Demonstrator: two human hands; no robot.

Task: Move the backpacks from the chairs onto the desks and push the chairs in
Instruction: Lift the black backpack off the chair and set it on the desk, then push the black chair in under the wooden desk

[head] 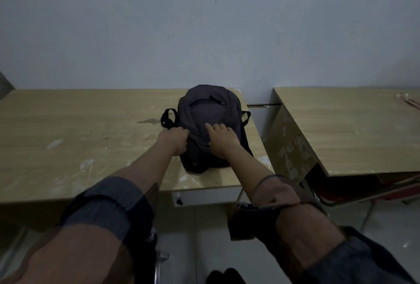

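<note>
A dark grey backpack (208,113) with black straps lies on the right end of a light wooden desk (79,138), against the wall. My left hand (176,140) grips the backpack's left side near a strap, fingers curled into the fabric. Laid flat on top of the bag, my right hand (221,141) has its fingers spread. A metal chair frame (156,267) shows at the bottom of the view, mostly hidden by my arms.
A second wooden desk (354,133) stands to the right across a narrow gap, with a red chair (354,190) tucked under it. A white drawer with a lock (204,196) hangs under the first desk. Pale floor tiles lie below.
</note>
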